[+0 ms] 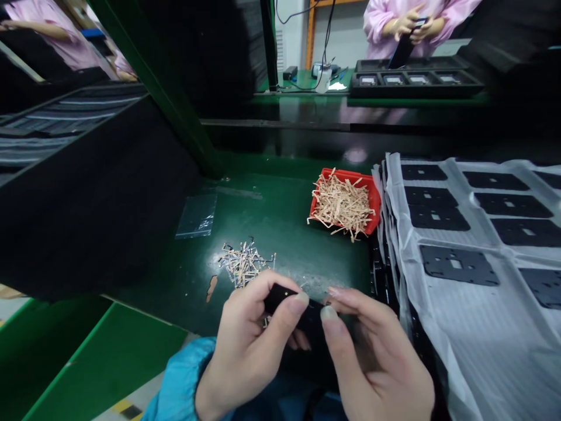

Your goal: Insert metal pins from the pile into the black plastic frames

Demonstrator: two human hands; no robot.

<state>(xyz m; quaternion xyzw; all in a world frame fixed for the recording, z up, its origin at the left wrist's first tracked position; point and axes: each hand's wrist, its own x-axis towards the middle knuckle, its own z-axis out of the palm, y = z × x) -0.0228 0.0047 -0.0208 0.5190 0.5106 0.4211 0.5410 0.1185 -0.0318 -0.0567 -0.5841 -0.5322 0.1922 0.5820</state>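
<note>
A thin black panel (312,323) is held between my two hands near the front of the bench. My left hand (252,339) grips its left part, with the thumb pressed on top and the fingers behind. The thumb and index finger of my right hand (379,356) pinch at its right edge; any small piece between them cannot be made out. Much of the panel is hidden by my fingers and blends into the dark below. Just beyond my left hand lies a loose pile of small, thin metallic and beige pieces (244,263).
A red bin (373,202) heaped with curled beige strips (342,202) stands ahead. On the right, black plates (458,264) lie on white sheeting (464,333). A clear plastic bag (197,216) is at left. Across the bench, a person in pink handles something above a black tray (416,90).
</note>
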